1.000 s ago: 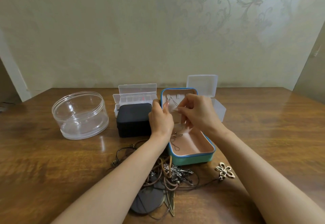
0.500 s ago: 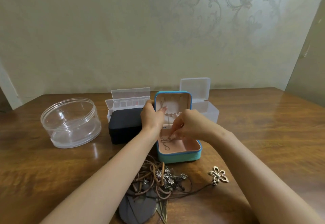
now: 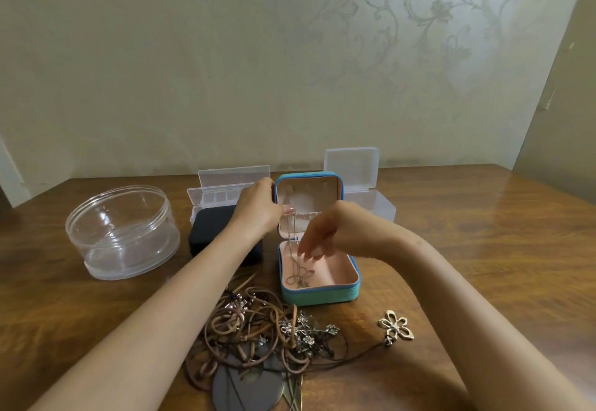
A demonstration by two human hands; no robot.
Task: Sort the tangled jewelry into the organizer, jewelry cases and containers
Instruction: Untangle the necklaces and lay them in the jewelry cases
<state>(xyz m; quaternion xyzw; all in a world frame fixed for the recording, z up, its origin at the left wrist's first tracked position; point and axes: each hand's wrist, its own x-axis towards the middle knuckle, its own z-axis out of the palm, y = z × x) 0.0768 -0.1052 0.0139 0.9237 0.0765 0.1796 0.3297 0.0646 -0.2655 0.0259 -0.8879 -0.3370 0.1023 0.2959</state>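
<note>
Left hand (image 3: 258,207) grips the upright lid edge of the teal jewelry case (image 3: 319,294); I see my right hand (image 3: 325,233) hovering over its tray, fingers loosely spread downward, while a thin chain (image 3: 298,273) hangs from the lid into the pink tray.

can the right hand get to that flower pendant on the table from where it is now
Probably yes. The right hand hovers over the open teal case, and the flower pendant lies bare on the table on that side, apart from the tangled pile, nothing covering it.
</note>
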